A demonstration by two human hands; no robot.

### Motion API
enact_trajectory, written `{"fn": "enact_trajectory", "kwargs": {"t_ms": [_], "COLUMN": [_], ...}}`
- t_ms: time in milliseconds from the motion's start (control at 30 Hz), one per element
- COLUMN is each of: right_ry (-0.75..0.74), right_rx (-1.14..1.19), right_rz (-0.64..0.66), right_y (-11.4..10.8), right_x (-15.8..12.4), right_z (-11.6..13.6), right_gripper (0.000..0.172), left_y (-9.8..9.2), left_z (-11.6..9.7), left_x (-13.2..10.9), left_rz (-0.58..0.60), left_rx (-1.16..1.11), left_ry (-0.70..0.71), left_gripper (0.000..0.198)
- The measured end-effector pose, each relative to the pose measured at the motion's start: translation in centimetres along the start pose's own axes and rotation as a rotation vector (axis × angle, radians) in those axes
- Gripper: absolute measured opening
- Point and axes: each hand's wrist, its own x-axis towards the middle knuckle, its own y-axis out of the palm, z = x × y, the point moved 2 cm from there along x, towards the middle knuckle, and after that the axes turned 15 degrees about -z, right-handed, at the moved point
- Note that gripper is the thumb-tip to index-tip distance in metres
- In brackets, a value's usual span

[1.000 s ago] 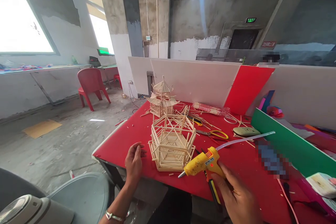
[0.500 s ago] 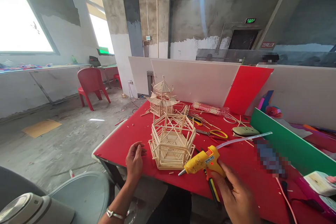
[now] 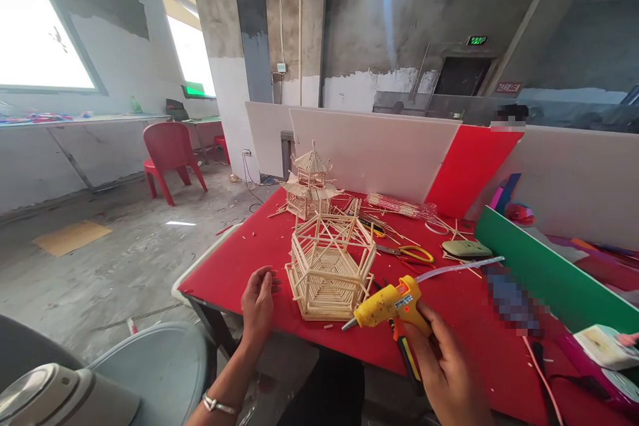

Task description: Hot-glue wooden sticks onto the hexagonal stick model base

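My right hand point(image 3: 444, 363) grips a yellow hot glue gun point(image 3: 387, 306) with a clear glue stick trailing from its back. Its metal nozzle points down and left, close to the front right corner of a six-sided frame of thin wooden sticks point(image 3: 327, 303). That open-topped frame stands upright near the table's front edge, with a slatted floor. To its left is my left hand point(image 3: 257, 299), apart from it, with fingers curled together and nothing visible in them. A finished-looking stick pagoda point(image 3: 312, 180) with tiered roofs stands behind the frame.
On the red table point(image 3: 224, 273) lie yellow-handled scissors point(image 3: 414, 254), bundled sticks point(image 3: 399, 206), loose sticks and a cutter-like tool with a black and yellow handle point(image 3: 409, 359). A green board point(image 3: 549, 273) edges the right side. A grey round stool point(image 3: 154, 366) stands at lower left.
The view has shifted slightly. Both hands keep nearly the same pose, and the glue gun stays by the frame's front right corner. The stick frame stands where it was.
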Motion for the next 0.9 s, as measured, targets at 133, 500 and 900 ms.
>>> {"fn": "enact_trajectory", "kwargs": {"t_ms": [133,500,900], "right_ry": [0.025,-0.065,-0.143], "right_rx": [0.0,-0.136,-0.129], "right_rz": [-0.003,-0.01,-0.084], "right_y": [0.3,0.6,0.3], "right_x": [-0.2,-0.8,0.0], "right_z": [0.4,0.9,0.1], "right_gripper": [0.051,0.074,0.05], "left_y": [-0.1,0.0,0.3], "left_z": [0.3,0.3,1.4], "left_x": [0.1,0.4,1.6], "left_rz": [0.015,0.04,0.101], "left_rx": [0.012,0.066,0.156], "left_ry": [-0.005,-0.008,0.033], "left_gripper": [0.04,0.039,0.037]}}
